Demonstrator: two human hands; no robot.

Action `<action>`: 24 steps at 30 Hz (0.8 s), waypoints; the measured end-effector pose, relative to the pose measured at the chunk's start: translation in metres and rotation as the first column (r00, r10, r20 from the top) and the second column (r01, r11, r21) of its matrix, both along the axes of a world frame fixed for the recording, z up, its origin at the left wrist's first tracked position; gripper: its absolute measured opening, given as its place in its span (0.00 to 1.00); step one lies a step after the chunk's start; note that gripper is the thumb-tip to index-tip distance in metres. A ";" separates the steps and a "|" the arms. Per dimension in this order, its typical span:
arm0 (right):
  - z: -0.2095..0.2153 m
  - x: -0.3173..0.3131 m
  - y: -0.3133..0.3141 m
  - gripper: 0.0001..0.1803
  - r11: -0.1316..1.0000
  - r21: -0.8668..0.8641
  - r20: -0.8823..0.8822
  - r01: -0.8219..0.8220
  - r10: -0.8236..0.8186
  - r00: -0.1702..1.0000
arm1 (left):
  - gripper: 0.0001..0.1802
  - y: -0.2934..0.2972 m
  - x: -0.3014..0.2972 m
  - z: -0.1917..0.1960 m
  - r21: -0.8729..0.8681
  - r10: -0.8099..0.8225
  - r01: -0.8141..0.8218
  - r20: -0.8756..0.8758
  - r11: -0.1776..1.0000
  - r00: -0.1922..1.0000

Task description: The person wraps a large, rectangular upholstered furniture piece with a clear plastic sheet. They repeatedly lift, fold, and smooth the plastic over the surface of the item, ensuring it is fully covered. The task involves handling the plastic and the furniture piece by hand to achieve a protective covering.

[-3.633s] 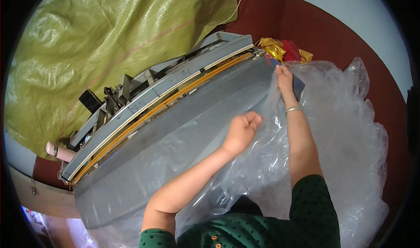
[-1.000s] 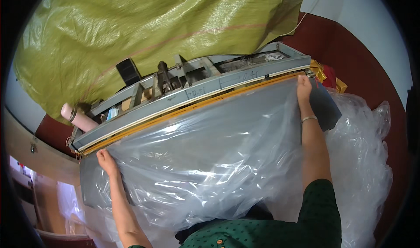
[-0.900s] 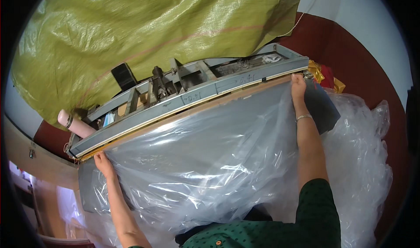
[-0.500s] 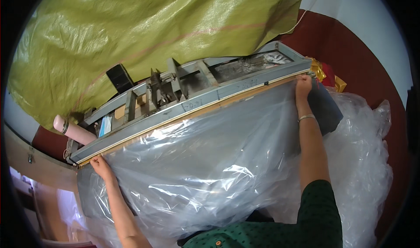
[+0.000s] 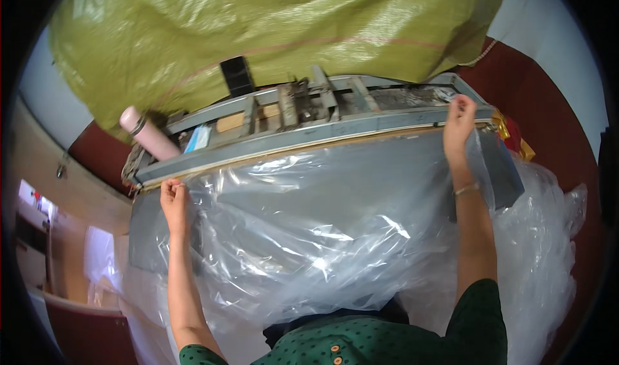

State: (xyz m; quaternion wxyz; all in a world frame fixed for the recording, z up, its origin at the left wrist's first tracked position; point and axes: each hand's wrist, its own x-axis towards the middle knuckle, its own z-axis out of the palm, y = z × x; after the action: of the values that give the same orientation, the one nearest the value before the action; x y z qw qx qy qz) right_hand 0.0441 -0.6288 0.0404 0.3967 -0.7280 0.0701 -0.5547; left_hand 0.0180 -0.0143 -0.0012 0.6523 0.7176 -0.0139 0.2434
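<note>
A clear plastic sheet (image 5: 303,236) lies in shiny wrinkles over a dark grey flat surface and hangs toward my body. My left hand (image 5: 174,204) is closed in a pinch on the sheet's far left corner, beside the wooden strip along the metal frame (image 5: 309,133). My right hand (image 5: 459,123) is raised in front of the frame's right end, its fingers closed on the sheet's right edge, which rises toward it. Exactly how much film each hand grips is hidden by the fingers.
A pink bottle (image 5: 151,136), a blue-and-white packet (image 5: 198,138) and a dark phone-like slab (image 5: 237,76) rest on or by the frame. Yellow woven sheeting (image 5: 277,30) covers the back. Bunched clear plastic (image 5: 538,249) lies at right, near gold wrapping (image 5: 501,125).
Both hands have come off the frame's edge toward me, the right one lifting the sheet's edge. The view has turned, so the frame now lies more level.
</note>
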 end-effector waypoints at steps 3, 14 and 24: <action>0.017 -0.021 0.105 0.06 0.845 -0.366 -0.129 -0.390 0.369 0.920 | 0.04 -0.029 -0.054 0.042 0.014 -0.020 0.019 0.102 1.000 0.995; -0.049 -0.063 0.134 0.09 0.682 0.115 -0.560 -0.722 0.645 0.520 | 0.17 0.116 -0.160 -0.018 0.633 0.378 -0.267 -0.045 0.727 0.925; -0.071 -0.174 -0.071 0.10 0.947 -0.040 -0.660 -0.318 0.214 0.720 | 0.19 -0.016 -0.266 -0.049 -0.037 0.214 -0.234 -0.295 0.971 0.931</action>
State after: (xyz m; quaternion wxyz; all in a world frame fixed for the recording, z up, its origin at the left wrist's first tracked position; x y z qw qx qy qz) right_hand -0.1295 -0.6995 -0.0307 0.3675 -0.9045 0.0553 -0.2092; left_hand -0.2482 -0.0303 -0.0499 0.6404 0.7187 0.1720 0.2092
